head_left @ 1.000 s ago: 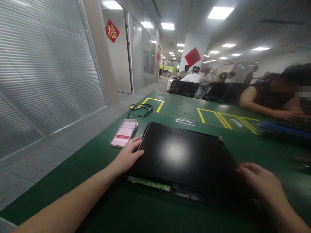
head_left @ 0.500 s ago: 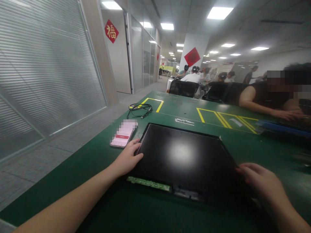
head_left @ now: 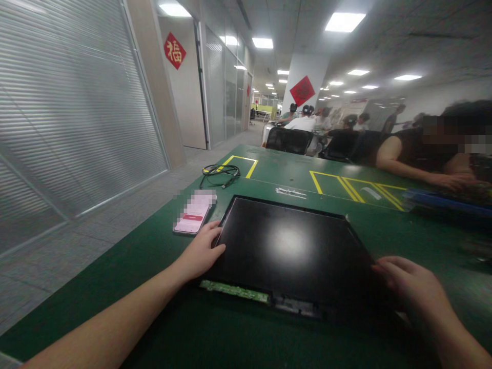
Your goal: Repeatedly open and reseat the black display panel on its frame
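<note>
A black display panel (head_left: 261, 246) lies face up on the green table, with a ceiling light mirrored in its glossy surface. Along its near edge runs a green circuit board strip (head_left: 234, 291). My left hand (head_left: 203, 251) grips the panel's left edge, thumb on top and fingers over the outer side. At the right edge, my right hand (head_left: 411, 284) has its fingers closed on the panel's rim; the fingertips are partly hidden.
A phone (head_left: 194, 212) with a lit screen lies left of the panel, and a coiled black cable (head_left: 220, 175) behind it. Yellow tape (head_left: 317, 182) marks the green table (head_left: 269, 164). At the right, another person's arms (head_left: 434, 177) rest near a blue tray (head_left: 446, 202).
The view has shifted very slightly. Both hands stay on the panel's edges, and the panel keeps its place on the table.
</note>
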Demonstrator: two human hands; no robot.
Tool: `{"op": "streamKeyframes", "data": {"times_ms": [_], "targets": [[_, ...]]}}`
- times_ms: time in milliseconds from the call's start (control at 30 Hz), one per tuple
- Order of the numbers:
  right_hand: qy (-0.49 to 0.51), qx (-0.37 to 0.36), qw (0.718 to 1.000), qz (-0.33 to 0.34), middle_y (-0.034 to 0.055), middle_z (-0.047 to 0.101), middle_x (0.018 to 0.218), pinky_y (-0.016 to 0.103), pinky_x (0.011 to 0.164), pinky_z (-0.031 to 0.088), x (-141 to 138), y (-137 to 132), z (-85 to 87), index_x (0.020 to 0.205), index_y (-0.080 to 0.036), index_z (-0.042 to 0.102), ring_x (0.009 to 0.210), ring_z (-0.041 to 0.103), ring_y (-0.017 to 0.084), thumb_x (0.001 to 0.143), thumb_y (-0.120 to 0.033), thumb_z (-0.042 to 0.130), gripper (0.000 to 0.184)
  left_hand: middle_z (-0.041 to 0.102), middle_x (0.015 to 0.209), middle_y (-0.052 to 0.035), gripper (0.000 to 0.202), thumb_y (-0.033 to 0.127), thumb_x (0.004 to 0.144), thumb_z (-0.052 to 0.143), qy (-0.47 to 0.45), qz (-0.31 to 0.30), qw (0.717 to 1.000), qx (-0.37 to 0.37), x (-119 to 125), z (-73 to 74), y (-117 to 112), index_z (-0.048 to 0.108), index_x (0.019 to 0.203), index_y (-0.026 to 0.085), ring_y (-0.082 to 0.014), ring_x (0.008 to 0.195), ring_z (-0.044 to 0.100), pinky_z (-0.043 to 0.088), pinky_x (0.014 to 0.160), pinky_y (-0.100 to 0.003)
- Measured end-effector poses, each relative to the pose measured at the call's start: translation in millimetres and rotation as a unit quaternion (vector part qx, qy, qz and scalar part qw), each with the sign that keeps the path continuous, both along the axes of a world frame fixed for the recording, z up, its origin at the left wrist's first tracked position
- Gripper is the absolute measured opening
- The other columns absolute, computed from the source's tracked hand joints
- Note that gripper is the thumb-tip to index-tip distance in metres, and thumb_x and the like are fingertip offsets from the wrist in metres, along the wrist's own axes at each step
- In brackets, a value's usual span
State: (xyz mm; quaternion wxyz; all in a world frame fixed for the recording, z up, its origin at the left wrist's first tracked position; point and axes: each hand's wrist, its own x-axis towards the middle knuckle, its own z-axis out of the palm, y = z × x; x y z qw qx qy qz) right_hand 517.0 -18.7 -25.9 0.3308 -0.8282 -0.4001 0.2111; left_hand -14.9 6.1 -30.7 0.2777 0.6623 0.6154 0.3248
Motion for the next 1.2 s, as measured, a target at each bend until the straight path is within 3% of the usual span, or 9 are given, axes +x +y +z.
{"op": "streamKeyframes", "data": {"times_ms": [200,467,667,867,1033,1200], "targets": [[-0.012,0.012,1.0,0.015,0.0116,0.084,0.075,0.044,0.059,0.055,4,2,-2.8,0.081,-0.03,0.083,0.064,0.072,0.032,0.072,-0.058,0.069,0.033,0.064,0.178,-0.0249,0.051,0.027,0.092,0.068,0.103,-0.014,0.995,-0.005,4,4.5,0,0.088,0.136,0.012,-0.0475,0.168,0.059,0.043,0.143,-0.064],[-0.023,0.001,1.0,-0.002,0.0119,0.084,0.076,0.046,0.062,0.057,-4,1,-0.2,0.083,-0.03,0.082,0.066,0.073,0.034,0.071,-0.058,0.066,0.034,0.061,0.181,-0.0255,0.058,0.023,0.093,0.068,0.118,-0.015,0.993,-0.014,6,8.6,-2,0.085,0.146,0.01,-0.0481,0.169,0.057,0.043,0.143,-0.063],[-0.022,-0.018,1.0,0.003,0.0131,0.088,0.086,0.045,0.063,0.057,-6,1,4.5,0.084,-0.029,0.082,0.07,0.075,0.034,0.071,-0.055,0.065,0.033,0.064,0.18,-0.0214,0.056,0.025,0.09,0.072,0.104,-0.016,0.994,-0.002,3,4.5,-1,0.088,0.143,0.015,-0.0479,0.169,0.058,0.046,0.142,-0.062],[-0.015,-0.013,1.0,0.011,0.0128,0.09,0.091,0.045,0.062,0.058,2,3,-3.5,0.09,-0.029,0.084,0.07,0.076,0.033,0.075,-0.058,0.067,0.036,0.063,0.179,-0.022,0.056,0.024,0.09,0.072,0.098,-0.018,0.995,0.014,0,-10.2,3,0.088,0.143,0.016,-0.0479,0.169,0.057,0.045,0.142,-0.064],[-0.026,0.0,0.999,0.024,0.0114,0.086,0.08,0.045,0.064,0.059,6,2,-6.5,0.087,-0.03,0.083,0.067,0.075,0.033,0.075,-0.058,0.07,0.034,0.064,0.179,-0.02,0.058,0.024,0.089,0.074,0.115,-0.008,0.993,0.039,1,-26.5,6,0.086,0.145,0.017,-0.0461,0.169,0.057,0.045,0.143,-0.061],[-0.064,0.01,0.998,0.019,0.0094,0.084,0.074,0.047,0.072,0.062,-4,2,-3.8,0.081,-0.031,0.081,0.065,0.073,0.032,0.077,-0.056,0.065,0.029,0.051,0.189,-0.0235,0.064,0.033,0.097,0.074,0.153,-0.029,0.988,0.004,4,-13.3,-6,0.078,0.159,0.019,-0.0485,0.175,0.049,0.042,0.142,-0.068]]}}
